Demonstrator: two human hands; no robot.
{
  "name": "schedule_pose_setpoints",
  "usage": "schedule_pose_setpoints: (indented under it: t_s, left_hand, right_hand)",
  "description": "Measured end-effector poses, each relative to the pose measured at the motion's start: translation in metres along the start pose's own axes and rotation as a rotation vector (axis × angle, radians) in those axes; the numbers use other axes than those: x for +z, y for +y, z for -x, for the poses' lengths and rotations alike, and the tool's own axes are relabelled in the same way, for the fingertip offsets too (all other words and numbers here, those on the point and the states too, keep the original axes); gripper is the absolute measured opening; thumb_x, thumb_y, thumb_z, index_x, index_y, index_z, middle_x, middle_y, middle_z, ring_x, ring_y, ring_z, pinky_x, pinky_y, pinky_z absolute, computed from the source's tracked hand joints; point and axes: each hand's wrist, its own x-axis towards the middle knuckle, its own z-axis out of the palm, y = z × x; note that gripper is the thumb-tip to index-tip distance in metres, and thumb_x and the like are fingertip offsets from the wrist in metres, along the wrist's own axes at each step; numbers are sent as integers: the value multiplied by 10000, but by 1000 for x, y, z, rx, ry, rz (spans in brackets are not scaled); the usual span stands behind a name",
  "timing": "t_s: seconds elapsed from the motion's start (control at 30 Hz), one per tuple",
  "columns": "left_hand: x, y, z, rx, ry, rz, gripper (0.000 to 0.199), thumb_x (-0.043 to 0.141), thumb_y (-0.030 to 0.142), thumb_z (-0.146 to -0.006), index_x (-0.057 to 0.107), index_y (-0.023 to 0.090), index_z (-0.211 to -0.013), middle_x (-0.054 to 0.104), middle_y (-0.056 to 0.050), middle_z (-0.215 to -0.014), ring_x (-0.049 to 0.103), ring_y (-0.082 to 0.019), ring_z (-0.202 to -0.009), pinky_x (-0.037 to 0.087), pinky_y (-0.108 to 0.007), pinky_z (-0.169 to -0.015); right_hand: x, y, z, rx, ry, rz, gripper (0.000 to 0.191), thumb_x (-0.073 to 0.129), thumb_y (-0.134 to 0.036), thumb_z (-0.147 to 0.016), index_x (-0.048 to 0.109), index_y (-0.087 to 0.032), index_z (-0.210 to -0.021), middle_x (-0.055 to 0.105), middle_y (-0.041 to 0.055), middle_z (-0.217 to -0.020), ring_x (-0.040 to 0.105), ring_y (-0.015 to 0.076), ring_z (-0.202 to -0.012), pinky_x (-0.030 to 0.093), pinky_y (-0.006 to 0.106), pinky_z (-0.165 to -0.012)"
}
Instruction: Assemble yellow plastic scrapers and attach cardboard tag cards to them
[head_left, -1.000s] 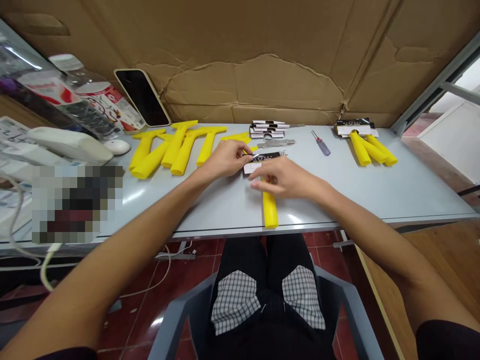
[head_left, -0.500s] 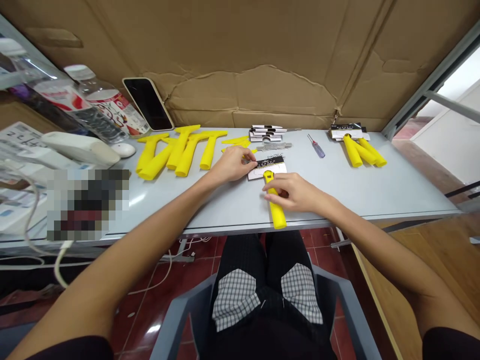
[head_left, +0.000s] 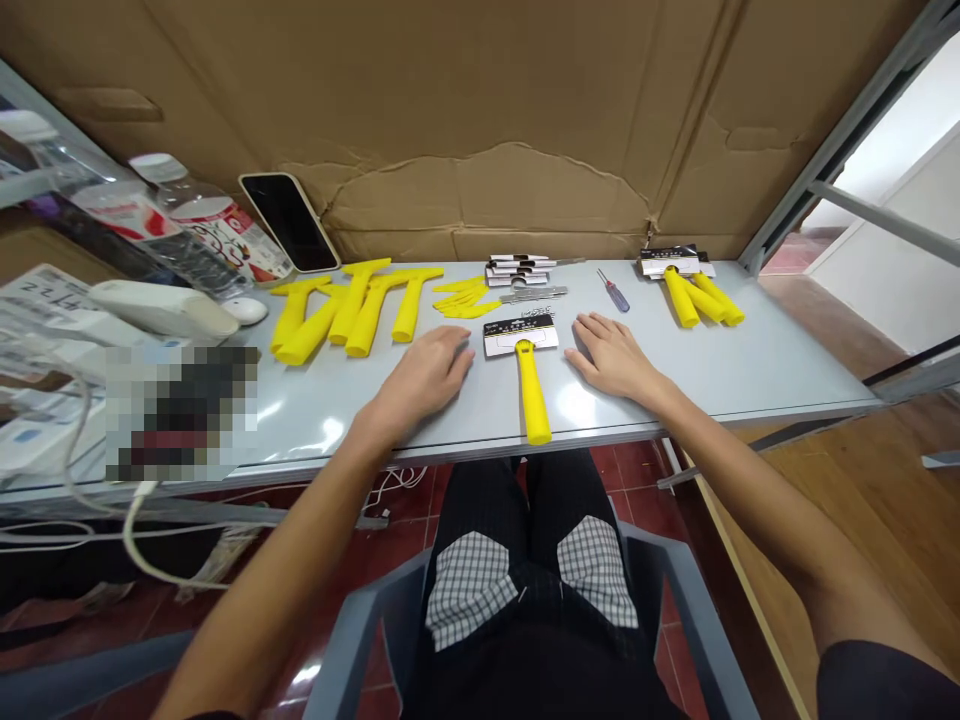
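A yellow-handled tool [head_left: 533, 395] with a black and white card [head_left: 501, 338] round its head lies on the grey table, its handle toward the front edge. To its left my left hand [head_left: 429, 372] rests on the tabletop, fingers apart and nothing in them. My right hand [head_left: 611, 357] lies flat to the right of the card, fingers spread and holding nothing. Behind the tool are small screws [head_left: 538, 313], metal blades [head_left: 534, 294] and a stack of folded cards [head_left: 517, 269]. Thin yellow pieces [head_left: 466, 300] lie just left of the blades.
Several yellow handles [head_left: 363, 312] lie at the left. A screwdriver [head_left: 616, 294] and carded yellow tools [head_left: 681, 298] are at the right. Bottles [head_left: 217, 225], a phone [head_left: 291, 222] and a white mouse [head_left: 246, 310] stand or lie back left, before a cardboard wall [head_left: 487, 120].
Both hands have come away from the carded tool, the left hand leftward and the right hand rightward. The tool now lies free between them. The view has shifted slightly.
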Motion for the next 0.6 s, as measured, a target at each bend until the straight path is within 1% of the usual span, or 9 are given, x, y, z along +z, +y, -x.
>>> schedule_pose_setpoints:
  t_s: [0.07,0.1,0.17,0.23,0.37,0.5,0.6]
  left_hand:
    - [11,2,19,3,-46,-16,657,401,465,-1149,591,74,-1642,504,-242,-1786,475,-393,-1671,351,-556,-1401]
    - [16,3,25,-11,-52,-38,675,371,475,-1161,553,82,-1679,444,-229,-1828,410,-382,-1716,300,-554,-1426]
    - [23,4,31,-20,-69,-65,680,321,451,-1177,490,90,-1728,381,-215,-1863,333,-354,-1758,252,-548,-1443]
    - [27,4,30,-22,-81,-82,676,287,418,-1184,457,83,-1746,361,-214,-1870,310,-341,-1768,241,-544,-1445]
    - [25,4,27,-19,-88,-97,678,262,402,-1188,447,65,-1746,347,-224,-1872,296,-339,-1772,239,-532,-1445]
    - [23,7,28,-23,-109,-98,703,251,393,-1187,425,5,-1747,327,-250,-1871,285,-356,-1773,224,-537,-1448]
    - [23,8,29,-20,-101,-85,701,257,401,-1188,425,22,-1753,324,-240,-1875,281,-348,-1776,214,-527,-1451]
  right_hand:
    - [2,-1,-1,8,-29,18,754,343,-538,-1162,546,-35,-1685,427,226,-1829,366,421,-1724,293,598,-1401]
    - [2,-1,-1,13,-40,24,759,340,-535,-1162,526,-36,-1703,409,222,-1839,354,419,-1732,286,598,-1406]
    - [2,-1,-2,19,-53,30,762,339,-527,-1163,499,-39,-1725,384,218,-1851,336,418,-1742,280,607,-1411]
    - [2,-1,-2,24,-64,31,768,337,-529,-1163,488,-36,-1732,372,220,-1854,327,420,-1747,284,622,-1410]
    - [1,-2,-1,35,-82,30,779,330,-530,-1165,476,-27,-1741,365,218,-1857,315,419,-1752,275,627,-1414]
    - [2,0,-2,34,-69,12,768,348,-525,-1161,485,-38,-1739,371,217,-1855,318,412,-1752,270,627,-1416]
    - [5,2,-2,35,-50,-11,759,370,-530,-1154,507,-53,-1727,384,215,-1850,323,414,-1750,269,630,-1414]
